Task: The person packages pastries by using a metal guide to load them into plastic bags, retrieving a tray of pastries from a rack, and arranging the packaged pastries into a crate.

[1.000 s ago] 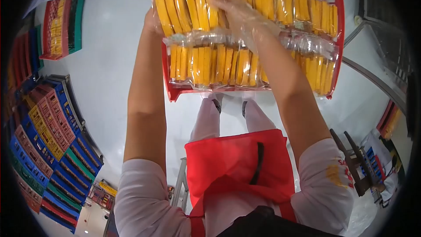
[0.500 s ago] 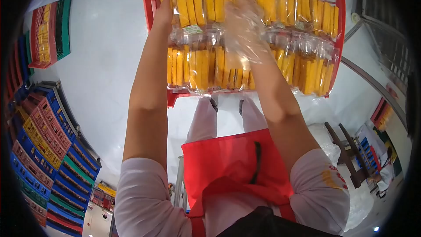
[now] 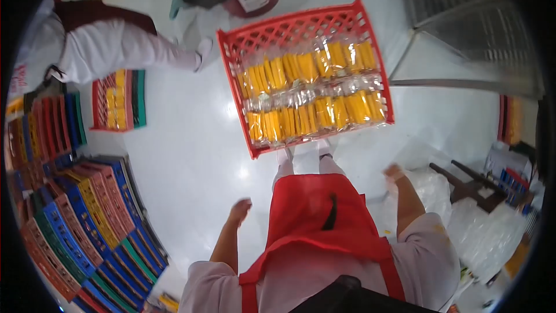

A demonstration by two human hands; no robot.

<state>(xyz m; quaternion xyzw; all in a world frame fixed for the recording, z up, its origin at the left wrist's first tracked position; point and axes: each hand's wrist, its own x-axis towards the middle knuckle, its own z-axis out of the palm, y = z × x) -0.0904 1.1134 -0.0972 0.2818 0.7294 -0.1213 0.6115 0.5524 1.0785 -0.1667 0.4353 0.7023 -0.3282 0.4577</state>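
A red plastic crate [image 3: 230, 69] stands in front of me, slightly turned, with two rows of clear bags [image 3: 289, 122] of yellow sticks in it. My left hand [image 3: 240, 211] hangs beside my red apron [image 3: 318, 208], below the crate and apart from it. On the other side, my right hand [image 3: 394, 173] is near a heap of clear plastic [image 3: 431, 191]. Both hands are small and blurred, and neither touches the crate. What their fingers do is too unclear to tell.
Another person [image 3: 110, 46] stands at the upper left. Stacked coloured crates [image 3: 87, 214] fill the left side. A red crate [image 3: 99, 104] of yellow packs lies beyond them. A dark red bin [image 3: 255, 0] with a black bag is at the top. A metal rack [image 3: 463, 40] stands upper right.
Both hands have left the bags and moved back down to my sides, wide apart. The crate now appears whole and farther off, and the view takes in more floor.
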